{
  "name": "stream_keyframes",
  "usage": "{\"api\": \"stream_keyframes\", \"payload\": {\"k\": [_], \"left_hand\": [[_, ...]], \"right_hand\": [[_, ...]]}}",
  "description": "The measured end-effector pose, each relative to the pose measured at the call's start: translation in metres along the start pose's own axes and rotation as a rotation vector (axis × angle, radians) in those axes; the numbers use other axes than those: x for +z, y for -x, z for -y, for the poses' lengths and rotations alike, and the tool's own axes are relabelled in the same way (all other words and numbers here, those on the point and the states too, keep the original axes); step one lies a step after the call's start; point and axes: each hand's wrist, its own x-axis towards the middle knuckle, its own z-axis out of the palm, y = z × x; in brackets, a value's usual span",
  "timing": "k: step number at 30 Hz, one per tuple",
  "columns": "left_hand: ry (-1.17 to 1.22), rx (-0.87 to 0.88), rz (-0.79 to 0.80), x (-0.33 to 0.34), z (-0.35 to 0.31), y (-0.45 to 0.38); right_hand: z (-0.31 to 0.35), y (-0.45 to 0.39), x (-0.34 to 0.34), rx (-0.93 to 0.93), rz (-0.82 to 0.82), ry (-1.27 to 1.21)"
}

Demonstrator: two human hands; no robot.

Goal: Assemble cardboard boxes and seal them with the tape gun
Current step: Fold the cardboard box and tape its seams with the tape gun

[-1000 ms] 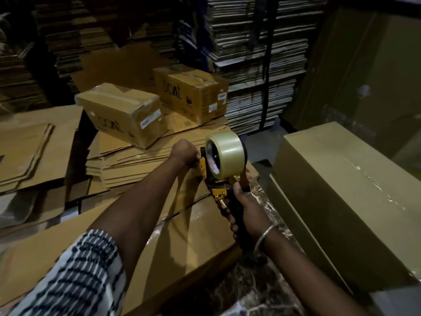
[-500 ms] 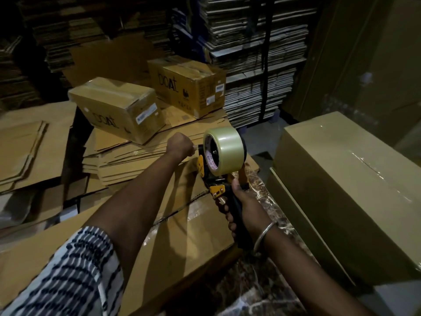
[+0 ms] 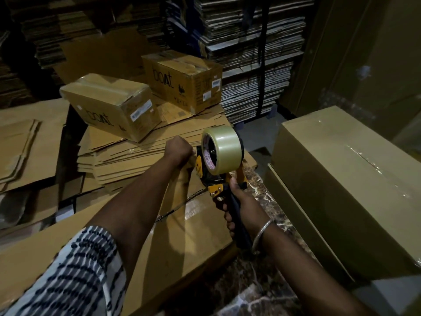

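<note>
- The right hand (image 3: 239,201) is wrapped around the dark handle of the tape gun (image 3: 218,176), thumb up by the yellow frame, fingers curled under the grip; a metal bangle (image 3: 262,233) sits on that wrist
- The tape gun stands nose-down at the far end of the cardboard box (image 3: 173,242), with its roll of clear tape (image 3: 224,151) uppermost and the red-printed core facing the camera
- The left hand (image 3: 178,149) is balled in a fist just left of the roll, at the far end of the box and close against the gun's yellow side plate; what it pinches, if anything, cannot be told from this angle
- The left forearm reaches out of a white sleeve with dark stripes (image 3: 75,274)
- The box lies long and low under both arms, a dark seam running along its top toward the gun, with a glossy patch of tape beside the seam
- The box rests on a dark marbled surface (image 3: 268,201)
- To the right sits a large closed carton (image 3: 341,179) with a shiny taped seam on top
- Beyond the left hand is a stack of flattened cardboard sheets (image 3: 127,160), carrying two sealed cartons, a nearer one (image 3: 111,106) and a farther one (image 3: 182,80)
- Racks of bundled flat cardboard (image 3: 248,53) fill the background
</note>
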Motion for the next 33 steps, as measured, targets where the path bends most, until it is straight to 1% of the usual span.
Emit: {"api": "stream_keyframes", "payload": {"k": [5, 9, 12, 14, 17, 20, 25, 28, 33], "left_hand": [[-0.041, 0.030, -0.055, 0.004, 0.001, 0.005], [-0.077, 0.054, -0.100, 0.011, 0.008, 0.018], [-0.047, 0.156, -0.159, 0.012, 0.019, 0.024], [-0.054, 0.209, -0.145, 0.011, 0.024, 0.027], [-0.060, 0.212, -0.068, 0.008, 0.029, 0.034], [-0.067, 0.238, -0.038, 0.005, 0.036, 0.039], [-0.182, 0.277, -0.066, 0.006, 0.037, 0.038], [-0.186, 0.263, -0.062, 0.008, 0.039, 0.034], [-0.192, 0.271, -0.072, 0.014, 0.046, 0.028]], "right_hand": [[0.006, -0.002, -0.004, 0.048, 0.040, 0.006], [0.010, -0.006, -0.007, 0.067, 0.076, 0.062], [0.012, -0.009, -0.008, 0.094, 0.078, 0.064], [0.014, -0.008, -0.008, 0.099, 0.086, 0.070], [0.018, -0.005, -0.006, 0.093, 0.089, 0.083], [0.023, -0.003, -0.007, 0.096, 0.099, 0.107], [0.024, 0.004, -0.011, 0.083, 0.104, 0.139], [0.020, 0.011, -0.015, 0.068, 0.096, 0.128], [-0.001, 0.036, -0.039, 0.153, 0.077, 0.123]]}}
